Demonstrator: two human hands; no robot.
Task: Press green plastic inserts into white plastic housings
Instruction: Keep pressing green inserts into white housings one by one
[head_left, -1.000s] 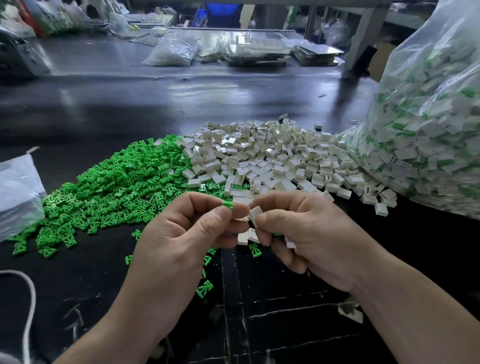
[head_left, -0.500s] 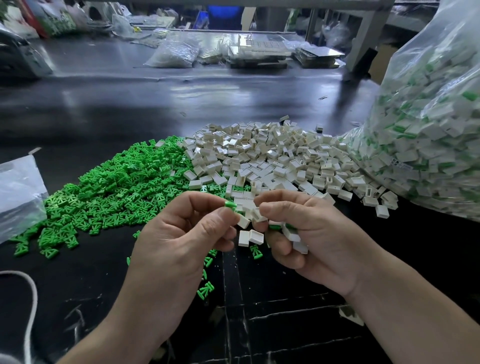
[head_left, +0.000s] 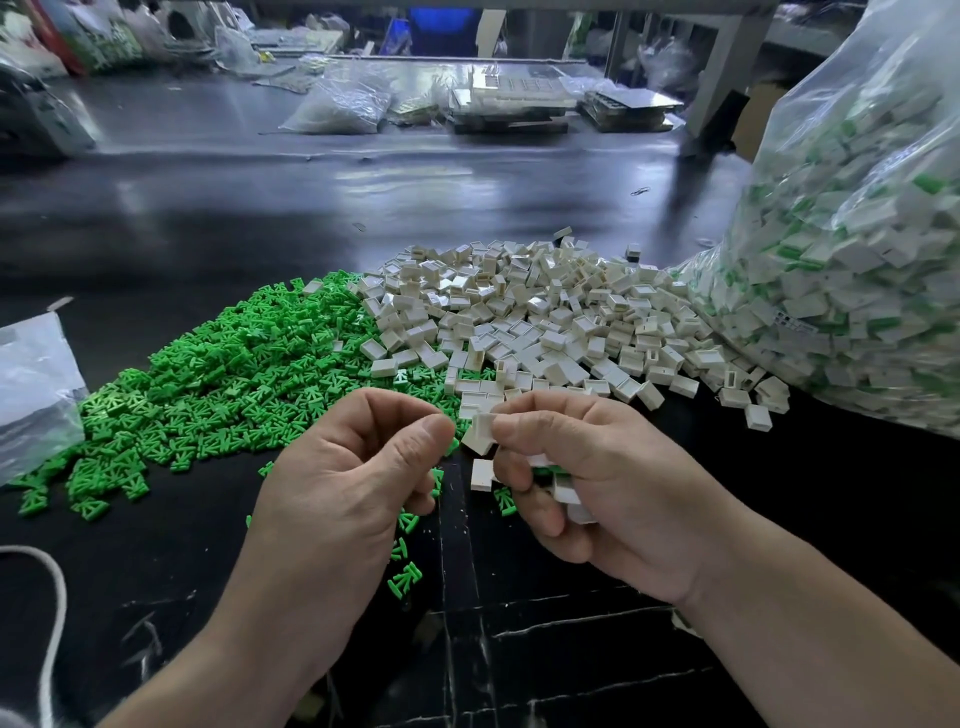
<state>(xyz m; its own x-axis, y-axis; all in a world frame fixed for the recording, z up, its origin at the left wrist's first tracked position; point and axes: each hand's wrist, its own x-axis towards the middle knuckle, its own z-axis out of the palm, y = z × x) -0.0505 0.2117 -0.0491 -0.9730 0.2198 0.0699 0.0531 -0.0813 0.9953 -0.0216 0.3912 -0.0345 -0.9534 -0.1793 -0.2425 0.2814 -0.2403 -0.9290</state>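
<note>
My left hand (head_left: 358, 467) and my right hand (head_left: 597, 483) meet above the near edge of the black table (head_left: 519, 649). A white housing (head_left: 480, 432) is pinched between my right thumb and forefinger. More white housings (head_left: 566, 496) sit in the curled fingers of that hand. My left thumb and forefinger are pinched together right against the housing; only a green sliver of the insert (head_left: 453, 446) shows beneath the thumb tip. A pile of green inserts (head_left: 234, 374) lies to the left and a pile of white housings (head_left: 545, 322) lies behind my hands.
A big clear bag (head_left: 857, 260) of white parts with green in them fills the right side. A smaller plastic bag (head_left: 31, 384) lies at the left edge, with a white cord (head_left: 52, 597) below it. Loose inserts (head_left: 405, 577) are scattered under my hands. More bags and trays (head_left: 509, 98) lie far back.
The green insert that stood clear at my left thumb tip has moved up to the white housing and is now almost hidden. My right hand turned the housing toward it.
</note>
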